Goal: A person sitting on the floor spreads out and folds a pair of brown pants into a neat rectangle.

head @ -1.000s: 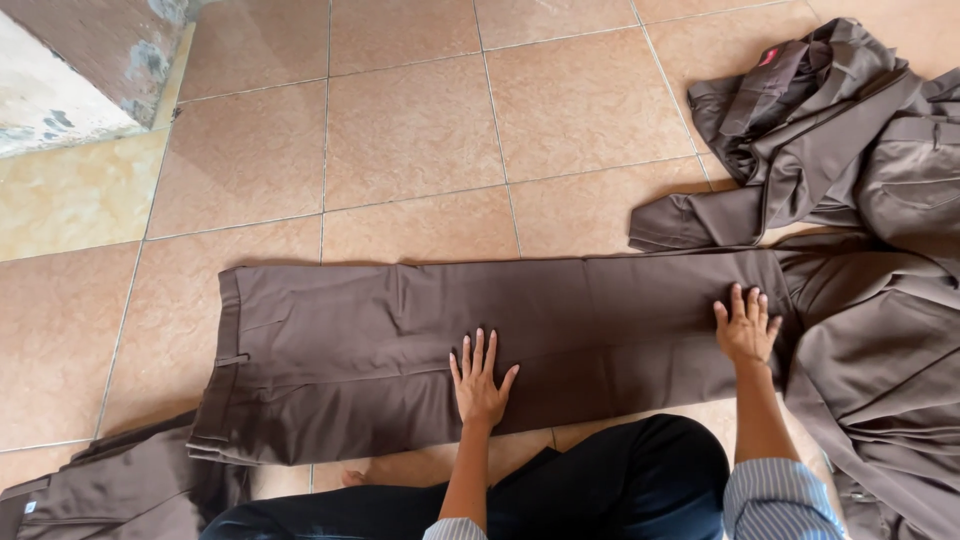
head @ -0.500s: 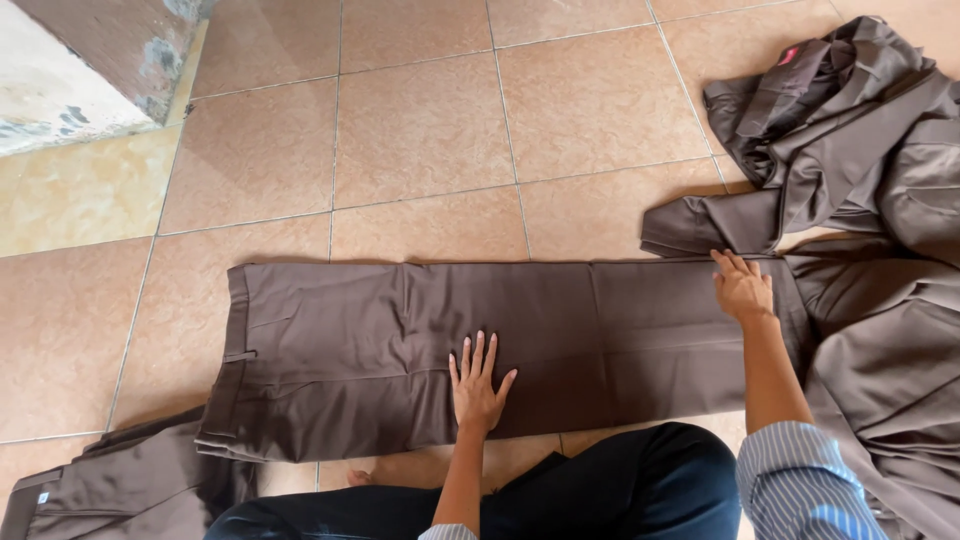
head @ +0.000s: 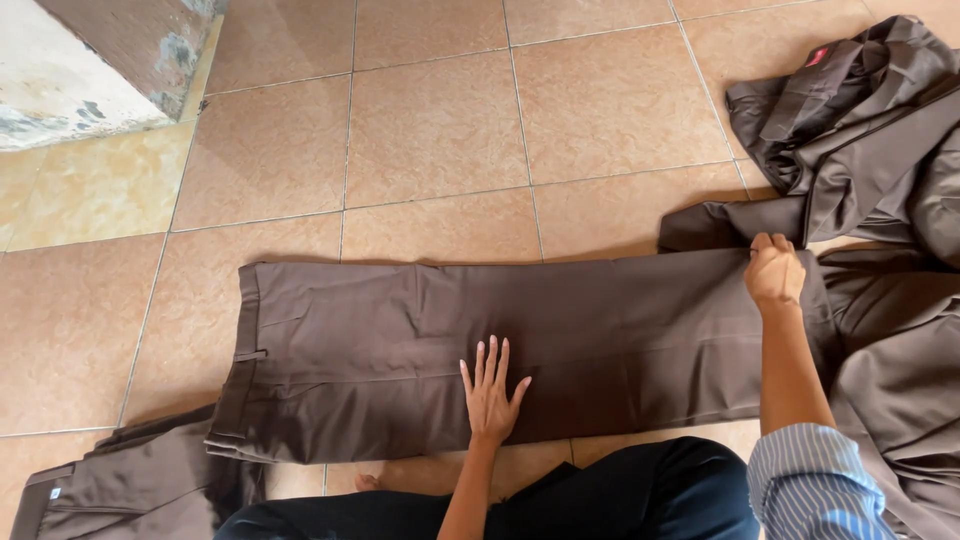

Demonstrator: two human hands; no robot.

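Brown trousers [head: 520, 340] lay spread flat on the tiled floor [head: 430, 130], waistband to the left, legs running off to the right. Left hand [head: 490, 395] sat palm-down on the cloth near the lower edge, fingers [head: 488, 362] splayed wide and straight, pressing flat rather than holding anything. Right hand [head: 775, 272] was up at the far edge of the trouser leg, fingers curled down around the cloth there; looked like a pinch on the top edge of the fabric, though couldn't really see the fingertips from this angle. Striped sleeve [head: 810, 480] rolled up on that right arm.

Off to the upper right, a heap of more brown clothes [head: 850, 130], bunched and creased, with a small red tag showing; touching or overlapping the trouser leg's end. Another brown garment [head: 130, 480] half-tucked under the waistband at the lower left. Dark-trousered knees [head: 620, 495] at the bottom edge, bare foot peeking out beside them. Worn concrete step [head: 90, 70] in the top left corner.
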